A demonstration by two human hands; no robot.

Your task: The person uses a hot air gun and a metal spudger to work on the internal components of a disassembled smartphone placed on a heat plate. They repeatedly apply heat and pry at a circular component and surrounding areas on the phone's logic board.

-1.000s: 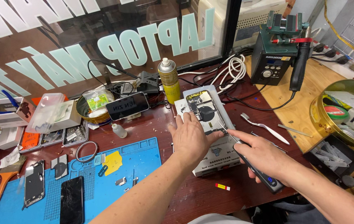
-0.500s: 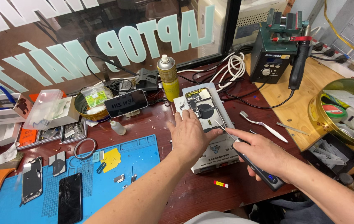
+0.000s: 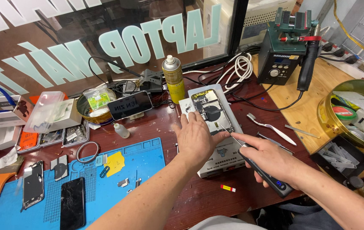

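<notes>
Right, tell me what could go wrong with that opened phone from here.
The right hand holds an electric screwdriver with its tip at the opened phone; a slip could gouge the exposed parts. The left hand alone steadies the phone on the grey platform, so it might shift. The loose cables nearby could snag.

Opened phone (insides exposed), flat on grey pad, dark screwdriver angled

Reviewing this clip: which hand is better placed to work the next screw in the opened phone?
Right. The right hand grips the dark electric screwdriver with its tip at the opened phone. The left hand lies flat on the phone's lower end, steadying it on the grey heating pad.
</notes>
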